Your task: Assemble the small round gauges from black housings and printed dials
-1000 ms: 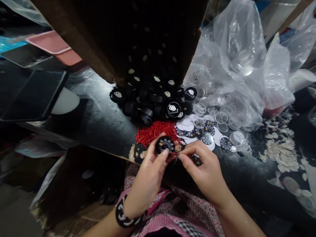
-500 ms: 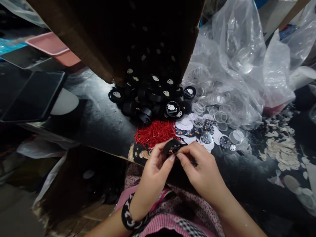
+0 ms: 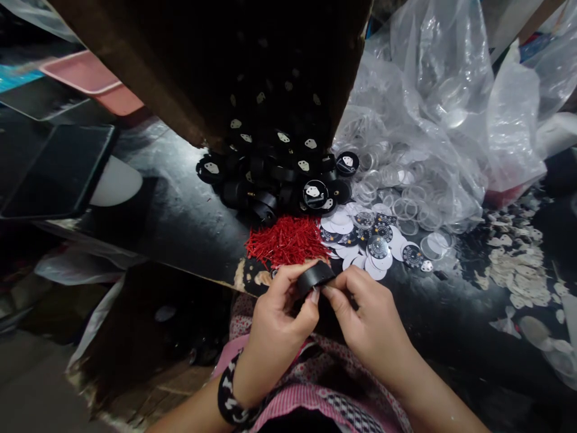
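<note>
My left hand [image 3: 288,310] grips a round black gauge housing [image 3: 316,275] between thumb and fingers, tilted so that its side wall faces me and its dial face is hidden. Close against the housing's right edge, my right hand [image 3: 360,307] has thumb and forefinger pinched together; what lies between them is too small to make out. Just beyond both hands is a heap of thin red pointers [image 3: 288,239]. To its right lie round dial cards [image 3: 377,248], some black with printed numbers, others showing white.
Behind the pointers, black housings [image 3: 264,207] spill from a cardboard box [image 3: 198,129]. Clear rings [image 3: 406,207] and a plastic bag [image 3: 451,144] lie right of it. Small pale plates [image 3: 516,270] are piled far right. A dark tablet-like slab [image 3: 54,171] and pink tray [image 3: 94,75] stand left.
The housing has turned from showing its dial to showing its side, and shifted slightly right. A red pointer seen at the right fingertips earlier is now out of sight.
</note>
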A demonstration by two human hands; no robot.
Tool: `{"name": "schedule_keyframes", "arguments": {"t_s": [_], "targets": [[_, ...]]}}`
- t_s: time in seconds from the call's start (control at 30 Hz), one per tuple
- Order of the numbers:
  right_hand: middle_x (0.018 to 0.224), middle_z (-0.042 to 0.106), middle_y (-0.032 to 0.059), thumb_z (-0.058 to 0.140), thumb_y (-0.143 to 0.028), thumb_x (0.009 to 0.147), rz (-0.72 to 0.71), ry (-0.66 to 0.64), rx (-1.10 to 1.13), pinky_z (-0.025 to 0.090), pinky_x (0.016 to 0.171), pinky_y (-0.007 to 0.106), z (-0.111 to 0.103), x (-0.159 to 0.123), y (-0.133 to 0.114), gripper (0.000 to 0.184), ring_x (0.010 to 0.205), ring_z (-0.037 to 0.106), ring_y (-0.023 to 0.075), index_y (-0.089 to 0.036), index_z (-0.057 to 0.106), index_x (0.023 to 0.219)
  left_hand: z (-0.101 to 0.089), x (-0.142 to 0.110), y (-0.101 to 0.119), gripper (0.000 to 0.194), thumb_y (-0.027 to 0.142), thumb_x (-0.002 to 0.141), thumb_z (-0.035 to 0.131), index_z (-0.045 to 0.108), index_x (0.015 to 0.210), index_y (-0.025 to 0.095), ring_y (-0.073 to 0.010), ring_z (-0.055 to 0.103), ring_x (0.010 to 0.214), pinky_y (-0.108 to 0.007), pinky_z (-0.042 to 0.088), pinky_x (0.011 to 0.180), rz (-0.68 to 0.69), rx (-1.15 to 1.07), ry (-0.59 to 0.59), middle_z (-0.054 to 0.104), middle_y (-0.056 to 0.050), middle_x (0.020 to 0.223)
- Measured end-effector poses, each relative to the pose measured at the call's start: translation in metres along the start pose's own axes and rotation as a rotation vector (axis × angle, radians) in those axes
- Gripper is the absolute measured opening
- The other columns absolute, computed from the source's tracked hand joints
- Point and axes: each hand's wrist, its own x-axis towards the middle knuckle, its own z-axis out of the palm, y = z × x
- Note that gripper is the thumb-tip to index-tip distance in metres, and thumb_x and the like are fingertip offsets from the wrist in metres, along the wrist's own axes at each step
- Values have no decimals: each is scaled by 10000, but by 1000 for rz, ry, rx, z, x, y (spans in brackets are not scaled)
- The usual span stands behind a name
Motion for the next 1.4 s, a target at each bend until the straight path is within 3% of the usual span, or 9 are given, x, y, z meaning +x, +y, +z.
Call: {"name": "schedule_keyframes", "arguments": {"t_s": [0.17, 0.27, 0.4, 0.6, 0.77, 0.93, 1.03, 1.2, 1.4], "targets": [[721, 578, -11, 536, -173, 918, 69, -16, 10, 358, 631, 262, -2, 1, -2, 207, 666, 524, 140, -198, 503, 715, -2, 2, -1, 241, 176, 842, 623, 636, 1070, 251, -152, 691, 969, -246, 530, 888, 35, 56, -41, 732, 19, 1046], [683, 559, -21, 573, -163, 886, 84, -49, -3, 355, 611, 258, -7, 4, 2, 198, 639, 515, 136, -195, 520, 698, -2, 9, -2, 213, 229, 865, 622, 633, 1078, 245, -162, 689, 1002, -238, 536, 881, -104, -84, -130, 733, -2, 1082], [830, 615, 26, 553, -144, 902, -98, -25, -126, 389, 728, 298, -12, 10, 10, 72, 776, 565, 172, -167, 622, 905, -2, 14, -6, 355, 307, 850, 676, 607, 1195, 266, -212, 636, 1156, -291, 507, 986, -307, -309, -231, 697, -29, 1221], [794, 620, 46, 510, -128, 893, -285, 13, -402, 375, 770, 351, -6, 19, 12, 115, 750, 557, 192, -142, 614, 846, 0, 6, -19, 423, 408, 814, 705, 657, 1224, 317, -273, 528, 1297, -364, 452, 1084, -422, -342, -84, 619, -11, 1363], [729, 613, -1, 600, -101, 819, -81, 79, -298, 401, 687, 279, -3, 20, 7, 72, 660, 537, 138, -159, 593, 778, 11, 3, -27, 411, 475, 804, 679, 669, 1199, 364, -304, 529, 1294, -390, 532, 1004, -459, -403, -5, 611, 7, 1369], [812, 674, -9, 611, -162, 884, 23, -48, -166, 451, 668, 241, -44, 32, 32, 59, 711, 611, 129, -196, 652, 859, 16, 13, -20, 442, 427, 724, 779, 691, 1134, 286, -284, 624, 1180, -357, 555, 969, -411, -438, -55, 693, -36, 1242], [1162, 637, 114, 608, -273, 906, 179, 204, -579, 487, 759, 369, -76, 53, 66, 288, 890, 641, 233, -194, 621, 1183, 20, 16, -15, 373, 379, 739, 785, 672, 1070, 252, -206, 709, 958, -278, 601, 825, -412, -539, -101, 755, -28, 1023], [1251, 591, 182, 620, -214, 857, 129, 170, -888, 458, 864, 506, -96, 74, 107, 378, 1024, 616, 354, -142, 623, 1228, 24, 13, -12, 313, 309, 730, 801, 640, 969, 188, -97, 618, 568, -168, 521, 535, -425, -503, -98, 727, -10, 730], [1028, 683, 138, 509, -219, 908, 95, 276, -608, 498, 835, 428, -91, 57, 91, 321, 903, 646, 272, -131, 665, 1175, 19, 13, -8, 398, 344, 783, 763, 625, 1132, 209, -171, 692, 889, -267, 574, 790, -406, -631, -176, 734, -68, 1022]]}}
